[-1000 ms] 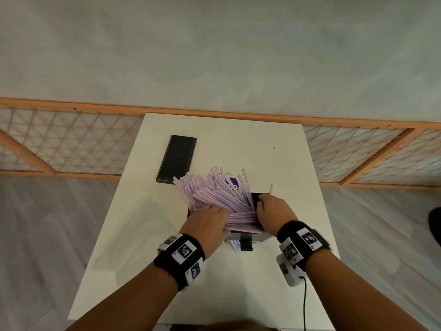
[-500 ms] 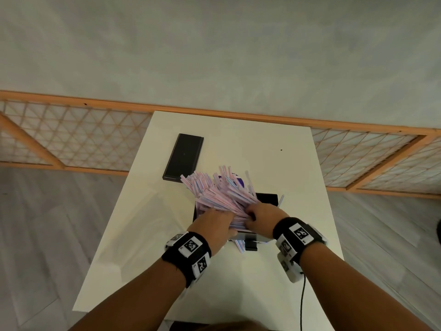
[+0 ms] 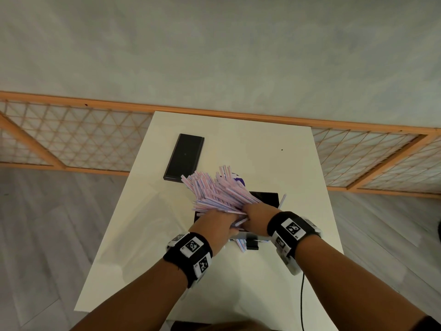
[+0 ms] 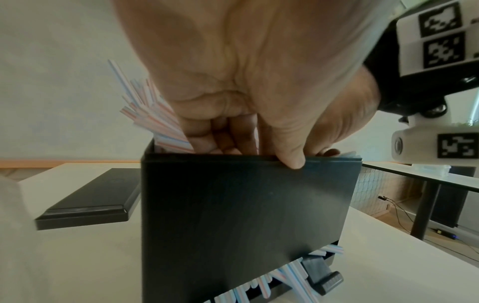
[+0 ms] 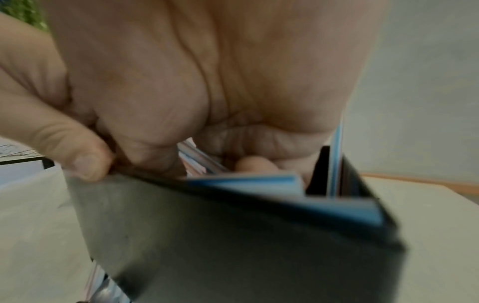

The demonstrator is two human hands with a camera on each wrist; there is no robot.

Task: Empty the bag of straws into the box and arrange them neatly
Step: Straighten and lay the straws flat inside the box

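Observation:
A thick bundle of pink-and-blue striped straws [image 3: 216, 192] stands in the black box [image 3: 267, 199] and fans out up and to the left. My left hand [image 3: 214, 223] and right hand [image 3: 256, 217] meet at the bundle's base, fingers curled in among the straws. In the left wrist view the thumb [image 4: 290, 160] lies over the box's front wall [image 4: 246, 215] with the fingers inside. The right wrist view is blurred; the right hand [image 5: 181, 160] has its thumb outside the box [image 5: 233, 235] and its fingers inside with straws [image 5: 199, 162]. A purple scrap [image 3: 239, 180], perhaps the bag, peeks out behind the straws.
The box's black lid [image 3: 184, 157] lies flat on the white table [image 3: 250, 144], back left of the box. A few straws [image 3: 239, 244] poke out of the slot at the box's foot beside a black knob [image 3: 252, 244]. One straw [image 3: 282, 201] leans at the box's right side.
My right hand has moved left from the box's right side to the base of the bundle, beside the left hand. The straws are gathered tighter and lean further left.

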